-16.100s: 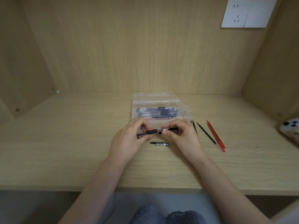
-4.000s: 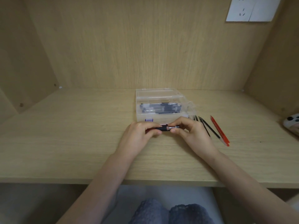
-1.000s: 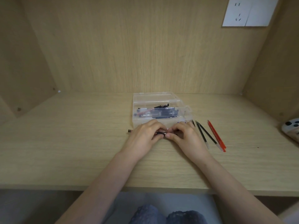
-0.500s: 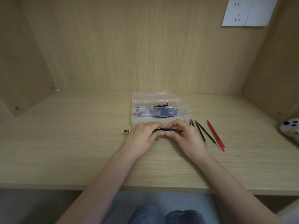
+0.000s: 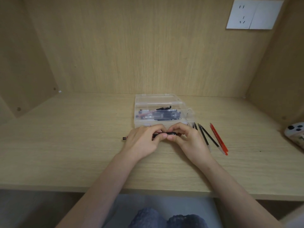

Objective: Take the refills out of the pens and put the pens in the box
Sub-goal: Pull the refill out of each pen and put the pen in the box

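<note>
Centre of frame: I see left hand (image 5: 141,142) and right hand (image 5: 189,140) close together, low over desk (image 5: 65,145). Fingers of both curled round one dark pen (image 5: 171,133), held level; its end pokes out left of left hand. Clear box (image 5: 189,112) just behind hands, lid open, pens inside. Right of right hand: black refills (image 5: 209,139) and red refill (image 5: 218,139) fanned on desk. Upper right: wall socket (image 5: 254,14). Right edge: white object (image 5: 296,135), cannot identify.

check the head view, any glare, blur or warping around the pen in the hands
Head view: soft, even light, no glare; pen mostly hidden by left hand and right hand gripping it; clear box contents hazy through the plastic; wide-angle lens splays the side walls.
</note>
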{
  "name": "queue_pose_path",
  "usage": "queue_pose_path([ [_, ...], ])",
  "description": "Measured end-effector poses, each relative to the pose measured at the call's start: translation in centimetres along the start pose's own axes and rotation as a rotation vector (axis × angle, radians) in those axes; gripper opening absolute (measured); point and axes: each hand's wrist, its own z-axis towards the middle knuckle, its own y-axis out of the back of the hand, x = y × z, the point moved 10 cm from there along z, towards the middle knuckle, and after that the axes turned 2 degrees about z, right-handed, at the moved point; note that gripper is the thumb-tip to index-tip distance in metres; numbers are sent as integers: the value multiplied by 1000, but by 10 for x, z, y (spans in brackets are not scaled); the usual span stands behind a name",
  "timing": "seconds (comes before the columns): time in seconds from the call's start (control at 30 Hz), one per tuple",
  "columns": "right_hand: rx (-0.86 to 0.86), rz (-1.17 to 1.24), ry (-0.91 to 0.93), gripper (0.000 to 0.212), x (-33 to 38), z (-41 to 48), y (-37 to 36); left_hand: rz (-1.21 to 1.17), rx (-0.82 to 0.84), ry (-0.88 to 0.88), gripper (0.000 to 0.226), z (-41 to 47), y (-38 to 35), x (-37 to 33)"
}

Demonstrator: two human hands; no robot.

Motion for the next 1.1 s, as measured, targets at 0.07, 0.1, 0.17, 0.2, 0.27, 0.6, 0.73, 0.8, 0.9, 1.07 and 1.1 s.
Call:
queue_pose_path([
  [0.07,5,1,7,11,1,0,-1,2,15,1,18,0,-2,-1],
  [0.1,5,2,12,11,1,0,-1,8,26,3,19,1,-3,-1],
  [0.17,-26,17,24,12,3,0,4,29,29,24,23,2,-1,4],
  [0.2,-62,33,27,14,3,0,10,37,16,50,25,2,3,11],
  [0.27,-129,77,7,18,-1,0,20,26,-22,102,24,2,13,27],
  [0.6,17,-382,-38,21,-15,3,-2,-103,0,43,24,1,4,24],
  [0.73,-13,-279,-18,34,-11,2,1,-94,30,-22,22,1,-4,18],
  [0.8,-40,-207,-3,27,-8,1,4,-97,4,-58,20,1,-2,13],
  [0.9,-36,-178,9,6,-6,1,4,-108,-30,-119,18,0,1,6],
  [1.07,-38,-132,2,7,-7,2,4,-163,-111,-210,17,-1,9,0],
  [1.1,-22,-139,-5,3,-8,3,2,-181,-133,-213,16,-1,11,0],
])
